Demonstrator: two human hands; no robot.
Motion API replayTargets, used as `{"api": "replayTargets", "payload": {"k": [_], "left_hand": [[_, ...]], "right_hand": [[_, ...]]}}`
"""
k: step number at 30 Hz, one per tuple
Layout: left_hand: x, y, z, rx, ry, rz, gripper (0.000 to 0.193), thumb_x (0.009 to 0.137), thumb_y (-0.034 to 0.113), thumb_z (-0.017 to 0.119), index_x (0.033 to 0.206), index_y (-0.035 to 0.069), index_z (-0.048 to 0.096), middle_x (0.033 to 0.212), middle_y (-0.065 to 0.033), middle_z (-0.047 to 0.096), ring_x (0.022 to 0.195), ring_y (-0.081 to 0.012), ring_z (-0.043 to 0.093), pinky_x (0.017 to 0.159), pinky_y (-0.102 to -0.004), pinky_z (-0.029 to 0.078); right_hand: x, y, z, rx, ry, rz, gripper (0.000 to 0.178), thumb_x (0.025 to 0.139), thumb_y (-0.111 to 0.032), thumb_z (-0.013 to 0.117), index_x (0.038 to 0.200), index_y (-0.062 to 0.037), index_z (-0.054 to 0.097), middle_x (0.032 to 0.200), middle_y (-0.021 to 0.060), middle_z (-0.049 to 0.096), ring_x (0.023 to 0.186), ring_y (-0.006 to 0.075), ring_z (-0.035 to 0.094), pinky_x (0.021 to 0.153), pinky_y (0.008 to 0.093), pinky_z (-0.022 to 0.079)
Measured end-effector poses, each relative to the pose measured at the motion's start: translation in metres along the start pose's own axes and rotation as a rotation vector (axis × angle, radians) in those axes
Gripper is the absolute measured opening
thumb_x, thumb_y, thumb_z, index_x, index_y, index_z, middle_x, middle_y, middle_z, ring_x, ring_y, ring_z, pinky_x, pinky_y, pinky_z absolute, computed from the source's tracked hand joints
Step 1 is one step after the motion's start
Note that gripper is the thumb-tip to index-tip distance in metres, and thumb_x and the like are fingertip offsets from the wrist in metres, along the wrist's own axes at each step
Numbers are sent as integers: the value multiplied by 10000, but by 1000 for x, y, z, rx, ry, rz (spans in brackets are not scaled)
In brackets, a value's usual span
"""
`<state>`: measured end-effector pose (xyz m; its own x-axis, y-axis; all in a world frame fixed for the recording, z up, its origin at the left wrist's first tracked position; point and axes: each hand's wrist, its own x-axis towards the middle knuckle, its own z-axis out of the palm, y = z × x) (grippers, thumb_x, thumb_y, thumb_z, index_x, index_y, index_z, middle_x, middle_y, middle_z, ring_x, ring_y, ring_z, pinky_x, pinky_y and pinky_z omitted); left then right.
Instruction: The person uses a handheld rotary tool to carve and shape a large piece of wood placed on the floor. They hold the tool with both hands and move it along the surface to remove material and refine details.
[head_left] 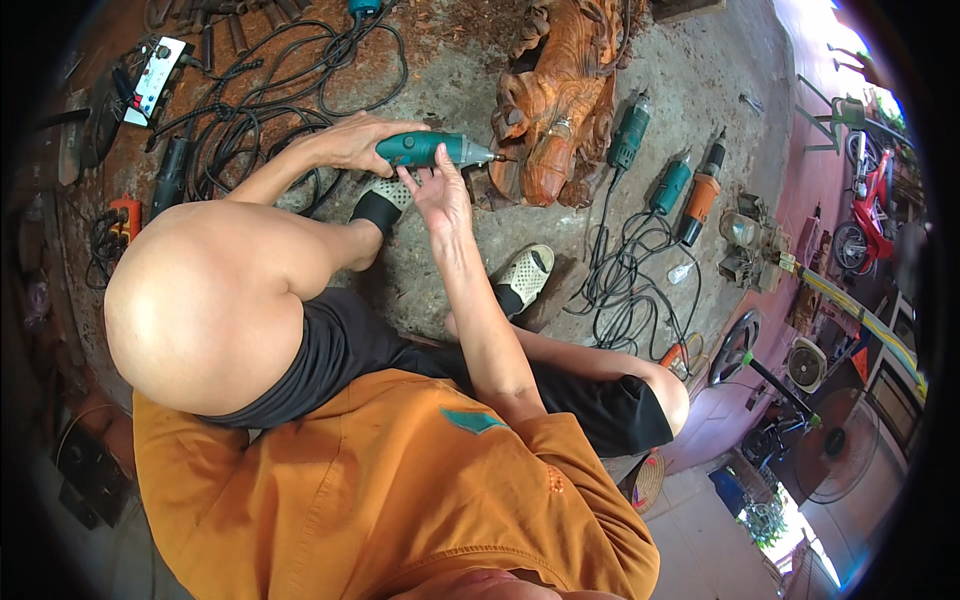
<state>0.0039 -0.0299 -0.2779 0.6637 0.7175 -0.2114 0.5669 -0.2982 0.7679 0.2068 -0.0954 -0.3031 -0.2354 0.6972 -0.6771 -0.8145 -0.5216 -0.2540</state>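
Observation:
A teal die grinder [412,149] with a silver nose lies level between my hands. My left hand [352,142] grips it at the rear end, its fingers partly hidden. My right hand [443,198] supports it nearer the nose, one digit laid up over the body and the other fingers partly curled beneath. The thin bit at its tip points right, close to the carved brown wood piece [548,165]; whether it touches the wood I cannot tell. The carving lies on the floor just beyond my feet, with a rounded, smooth end nearest me.
Right of the carving lie two more teal grinders [629,132] and an orange one [703,190], with tangled black cords [640,290]. More cables [265,110] coil at the left, by a white power strip [158,80]. My sandaled foot [527,272] rests near the carving. A fan [838,445] stands far right.

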Motion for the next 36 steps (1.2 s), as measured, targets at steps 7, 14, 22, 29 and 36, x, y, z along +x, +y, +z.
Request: {"api": "replayTargets", "payload": {"k": [7, 14, 22, 29, 36], "left_hand": [[11, 9, -8, -98, -81, -101, 957, 592, 231, 734, 1508, 193, 462, 1342, -142, 647, 1093, -328, 668, 941, -434, 530], [16, 16, -14, -145, -8, -99, 903, 618, 260, 727, 1481, 159, 482, 1067, -198, 684, 902, -362, 678, 824, -453, 528], [6, 24, -18, -20, -27, -101, 938, 597, 242, 723, 1492, 116, 471, 1260, -197, 673, 986, -339, 685, 889, -424, 537], [2, 27, -10, -7, -96, -72, 950, 595, 228, 732, 1499, 115, 461, 1369, -172, 621, 1019, -367, 677, 868, -424, 536], [-11, 15, 1, -25, 4, 41, 933, 593, 252, 732, 1485, 121, 488, 1081, -214, 694, 893, -360, 688, 803, -446, 532]], "right_hand": [[3, -12, 5, -11, 15, -23, 515, 901, -225, 781, 1334, -137, 517, 1342, 39, 562, 1322, 262, 493, 1092, 586, 413], [13, -24, 16, -23, 26, -12, 498, 904, -242, 777, 1324, -114, 542, 1360, 43, 557, 1329, 265, 494, 1141, 614, 355], [1, -16, 17, -38, -4, -10, 496, 910, -256, 772, 1326, -105, 548, 1352, 42, 564, 1328, 262, 494, 1139, 601, 358], [-17, -9, 7, -70, 14, -17, 450, 946, -278, 723, 1326, -111, 548, 1355, 53, 586, 1319, 275, 514, 1136, 583, 384], [-31, 6, 6, -30, 9, -4, 462, 923, -278, 756, 1303, -112, 552, 1296, 31, 608, 1285, 236, 534, 1081, 550, 440]]}}
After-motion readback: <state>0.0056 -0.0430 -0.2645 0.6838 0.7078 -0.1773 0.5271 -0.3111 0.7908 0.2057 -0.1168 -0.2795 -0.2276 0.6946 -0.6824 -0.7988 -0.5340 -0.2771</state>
